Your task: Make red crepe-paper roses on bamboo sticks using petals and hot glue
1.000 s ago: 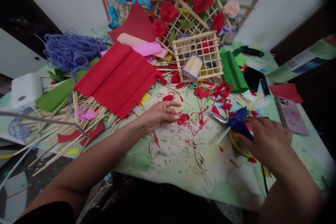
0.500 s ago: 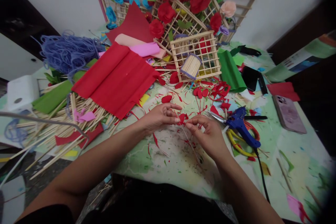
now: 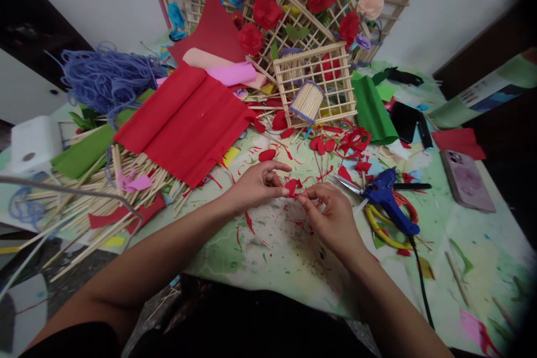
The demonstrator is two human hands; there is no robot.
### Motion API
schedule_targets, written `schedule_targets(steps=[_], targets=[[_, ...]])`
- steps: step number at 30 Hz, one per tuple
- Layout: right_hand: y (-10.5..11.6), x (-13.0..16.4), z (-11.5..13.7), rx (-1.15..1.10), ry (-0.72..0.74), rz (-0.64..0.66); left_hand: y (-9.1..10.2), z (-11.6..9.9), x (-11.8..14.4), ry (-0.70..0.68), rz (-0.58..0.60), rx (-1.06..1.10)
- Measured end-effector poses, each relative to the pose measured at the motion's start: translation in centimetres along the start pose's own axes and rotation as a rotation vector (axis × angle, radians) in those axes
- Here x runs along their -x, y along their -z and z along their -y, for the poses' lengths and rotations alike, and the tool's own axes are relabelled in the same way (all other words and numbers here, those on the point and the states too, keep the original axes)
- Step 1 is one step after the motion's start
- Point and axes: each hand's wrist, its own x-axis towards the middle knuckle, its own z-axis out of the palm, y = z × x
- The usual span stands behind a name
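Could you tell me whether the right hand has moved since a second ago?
Yes. The right hand has left the blue glue gun and moved leftward, meeting the left hand at the red petal.

Two bare forearms are shown, ending in the left hand [image 3: 254, 184] and right hand [image 3: 331, 218]; no rings, watch or bracelets are seen. A dark sleeve [image 3: 71, 341] is seen on the left upper arm.
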Motion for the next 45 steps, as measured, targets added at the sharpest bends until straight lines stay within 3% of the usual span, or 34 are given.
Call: schedule_targets(steps=[16,34,38,41,45], targets=[[-0.5,0.9,0.7,0.274,0.254,-0.039,-0.4,0.3,0.1,-0.009,0.049,0.076],[-0.9,1.3,1.1,0.323,0.258,-0.014,-0.5,0.1,0.3,0.000,0.066,-0.125],[-1.0,1.3,0.9,0.171,0.143,0.003,-0.7,0.0,0.4,-0.010,0.017,-0.046],[-0.9,1.1,0.7,-0.075,-0.063,0.032,-0.9,0.3,0.3,-0.037,-0.009,0.082],[-1.0,0.9,0.6,-0.451,-0.349,0.121,-1.1,0.8,0.0,-0.045,0.044,0.124]])
